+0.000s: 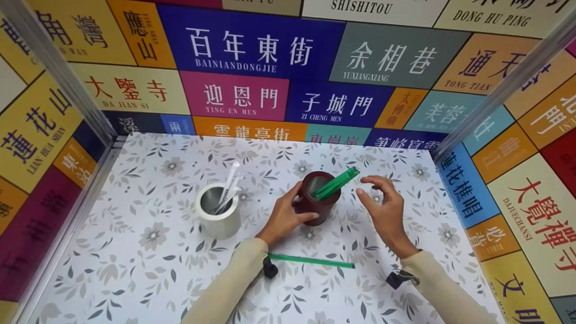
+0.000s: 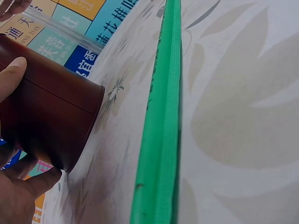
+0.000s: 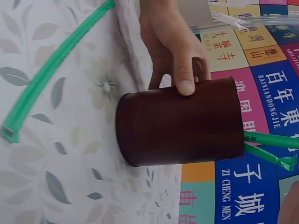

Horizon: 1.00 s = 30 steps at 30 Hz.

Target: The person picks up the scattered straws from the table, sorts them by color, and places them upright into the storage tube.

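My left hand [image 1: 283, 216] grips the side of a dark red-brown cylindrical cup [image 3: 182, 126], thumb on one side and fingers on the other. Two or so green wrapped straws [image 1: 335, 184] lean out of its mouth toward the right. Beside their upper ends is my right hand [image 1: 387, 211], thumb and forefinger spread apart with nothing between them. Another green wrapped straw [image 2: 161, 116] lies flat on the patterned tabletop, near my left wrist. Only a bit of the right hand shows at the corner of the right wrist view.
A white cup [image 1: 219, 225] with several thin white wrapped sticks [image 1: 230, 180] in it stands left of the left hand. The floral white tabletop [image 1: 148, 279] is bounded by panels with colourful Chinese signs [image 1: 252, 49] at the back and both sides.
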{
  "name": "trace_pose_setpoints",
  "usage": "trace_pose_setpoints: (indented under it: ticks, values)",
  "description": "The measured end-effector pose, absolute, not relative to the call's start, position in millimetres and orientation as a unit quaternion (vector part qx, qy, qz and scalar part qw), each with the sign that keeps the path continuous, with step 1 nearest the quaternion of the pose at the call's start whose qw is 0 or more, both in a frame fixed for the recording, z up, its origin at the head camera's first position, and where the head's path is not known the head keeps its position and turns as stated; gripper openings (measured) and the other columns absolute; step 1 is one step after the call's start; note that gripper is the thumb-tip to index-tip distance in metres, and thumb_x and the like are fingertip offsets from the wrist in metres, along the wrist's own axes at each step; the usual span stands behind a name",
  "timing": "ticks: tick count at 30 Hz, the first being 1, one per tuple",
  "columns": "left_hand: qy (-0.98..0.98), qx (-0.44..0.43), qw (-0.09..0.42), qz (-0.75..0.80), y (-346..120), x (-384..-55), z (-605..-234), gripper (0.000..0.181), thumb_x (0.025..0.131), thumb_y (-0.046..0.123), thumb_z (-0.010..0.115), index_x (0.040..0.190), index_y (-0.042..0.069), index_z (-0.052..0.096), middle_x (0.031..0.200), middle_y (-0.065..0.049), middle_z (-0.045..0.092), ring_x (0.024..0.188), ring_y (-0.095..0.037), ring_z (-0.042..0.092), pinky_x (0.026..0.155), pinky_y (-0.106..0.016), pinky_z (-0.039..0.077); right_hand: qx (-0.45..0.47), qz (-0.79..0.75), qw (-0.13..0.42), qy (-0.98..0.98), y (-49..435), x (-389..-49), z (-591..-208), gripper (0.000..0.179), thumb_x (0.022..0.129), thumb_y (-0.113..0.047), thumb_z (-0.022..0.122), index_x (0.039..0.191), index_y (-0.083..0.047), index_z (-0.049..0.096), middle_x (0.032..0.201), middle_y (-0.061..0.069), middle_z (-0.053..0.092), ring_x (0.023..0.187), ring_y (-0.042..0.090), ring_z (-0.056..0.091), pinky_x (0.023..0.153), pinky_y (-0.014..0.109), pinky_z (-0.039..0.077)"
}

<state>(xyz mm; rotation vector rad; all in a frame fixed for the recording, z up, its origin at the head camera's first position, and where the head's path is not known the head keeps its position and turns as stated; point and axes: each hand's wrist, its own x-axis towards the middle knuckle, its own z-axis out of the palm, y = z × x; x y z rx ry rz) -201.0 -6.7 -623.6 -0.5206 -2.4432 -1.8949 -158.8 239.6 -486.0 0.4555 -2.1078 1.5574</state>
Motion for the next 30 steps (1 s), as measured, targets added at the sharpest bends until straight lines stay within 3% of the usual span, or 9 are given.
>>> trace_pose_setpoints:
  ticks: [10, 19, 30]
  values:
    - [-0.777, -0.171, 0.005, -0.606, -2, -203, -624, 0.105, 0.087, 0.03, 0.098, 0.173, 0.017, 0.039, 0.152, -0.003, 0.065, 0.139, -0.015, 0.062, 0.117, -0.035, 0.052, 0.185, 0.54, 0.206, -0.794, 245, -123, -524, 0.029, 0.089, 0.019, 0.078, 0.116, 0.01, 0.077, 0.118, 0.033, 0.068, 0.116, 0.031, 0.062, 0.103, 0.024, 0.047]
    - [-0.78, -0.166, 0.006, -0.604, -3, -203, -626, 0.105, 0.088, 0.032, 0.097, 0.173, 0.012, 0.038, 0.155, -0.005, 0.063, 0.141, -0.017, 0.061, 0.117, -0.036, 0.052, 0.266, 0.491, 0.186, -0.808, 235, -108, -569, 0.037, 0.082, 0.018, 0.085, 0.113, -0.001, 0.079, 0.115, 0.021, 0.072, 0.111, 0.041, 0.062, 0.108, 0.019, 0.046]
    - [-0.782, -0.163, 0.012, -0.602, -5, -203, -627, 0.105, 0.087, 0.031, 0.098, 0.171, 0.009, 0.04, 0.153, -0.009, 0.065, 0.138, -0.022, 0.064, 0.113, -0.038, 0.055, 0.32, 0.5, 0.128, -0.794, 221, -99, -624, 0.046, 0.08, 0.017, 0.088, 0.118, -0.007, 0.078, 0.113, 0.017, 0.073, 0.111, 0.037, 0.06, 0.099, 0.021, 0.048]
